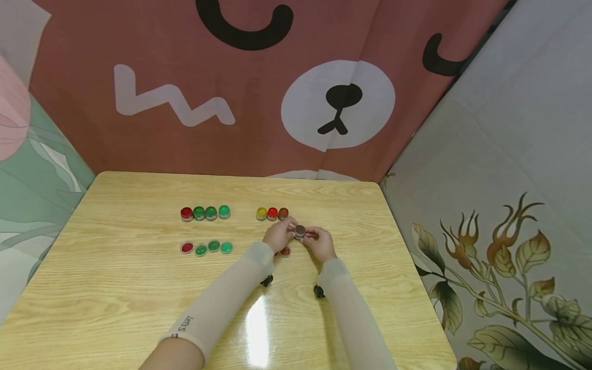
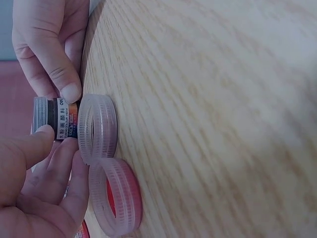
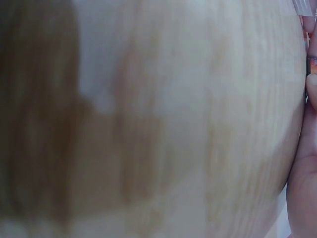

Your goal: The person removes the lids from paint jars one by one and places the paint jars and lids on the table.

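Note:
Both hands hold one small paint jar [image 1: 299,231] over the table, its dark brown top facing up. In the left wrist view this jar [image 2: 63,119] shows a printed label and a clear ribbed lid [image 2: 40,113]. My left hand [image 1: 278,235] grips it with the thumb at the lid and fingers curled below. From the other side my right hand [image 1: 322,243] pinches the jar, thumb [image 2: 72,92] against the label end. The right wrist view catches only part of the right hand [image 3: 303,198] at its edge.
Behind the hands stand yellow [image 1: 261,214], red [image 1: 272,214] and brown [image 1: 283,214] jars. Loose lids, one brown [image 1: 285,252], lie near the left wrist, partly hidden. Further left are a row of red and green jars [image 1: 199,213] and a row of lids [image 1: 201,250].

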A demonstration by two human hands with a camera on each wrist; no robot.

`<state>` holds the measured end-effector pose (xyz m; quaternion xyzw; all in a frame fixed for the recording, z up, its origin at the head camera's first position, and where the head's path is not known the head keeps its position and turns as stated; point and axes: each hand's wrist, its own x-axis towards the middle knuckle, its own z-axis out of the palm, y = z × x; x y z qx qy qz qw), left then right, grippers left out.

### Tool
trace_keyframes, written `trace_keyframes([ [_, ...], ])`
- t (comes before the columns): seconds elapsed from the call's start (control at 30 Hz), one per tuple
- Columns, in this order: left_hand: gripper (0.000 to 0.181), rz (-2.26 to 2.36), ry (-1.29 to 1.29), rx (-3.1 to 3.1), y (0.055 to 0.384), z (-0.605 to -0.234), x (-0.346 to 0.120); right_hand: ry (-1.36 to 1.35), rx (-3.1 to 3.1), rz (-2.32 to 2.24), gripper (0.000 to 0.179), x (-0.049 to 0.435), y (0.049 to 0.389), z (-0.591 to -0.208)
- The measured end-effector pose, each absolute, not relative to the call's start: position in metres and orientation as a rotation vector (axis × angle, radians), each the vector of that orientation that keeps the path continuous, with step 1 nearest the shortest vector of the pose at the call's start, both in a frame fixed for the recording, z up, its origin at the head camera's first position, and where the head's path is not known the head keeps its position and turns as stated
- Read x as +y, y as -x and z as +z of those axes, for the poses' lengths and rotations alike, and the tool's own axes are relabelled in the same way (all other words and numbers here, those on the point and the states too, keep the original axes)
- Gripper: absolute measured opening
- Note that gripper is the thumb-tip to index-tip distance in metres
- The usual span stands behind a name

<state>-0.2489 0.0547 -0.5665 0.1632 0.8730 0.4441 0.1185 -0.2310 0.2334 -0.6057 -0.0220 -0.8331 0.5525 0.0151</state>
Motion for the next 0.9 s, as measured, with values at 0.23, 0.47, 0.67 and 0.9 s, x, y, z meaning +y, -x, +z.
trace_keyframes([
  [0.23, 0.043, 1.126, -0.589, 2.661, 0.2504, -0.57, 0.0574, 0.057, -2.595, 1.711, 0.027, 0.2341, 0.2301, -0.606],
  [0.47, 0.034, 1.178, -0.52, 2.63, 0.2495, -0.5676, 0.0578, 0.063, -2.589, 1.738, 0.026, 0.2337, 0.229, -0.6027],
  [0.67, 0.029, 1.236, -0.46, 2.589, 0.2495, -0.5677, 0.0583, 0.014, -2.565, 1.739, 0.026, 0.2346, 0.2278, -0.6029],
  [0.9, 0.039, 1.112, -0.568, 2.663, 0.2493, -0.5677, 0.0584, 0.113, -2.61, 1.729, 0.028, 0.2321, 0.2284, -0.6001],
])
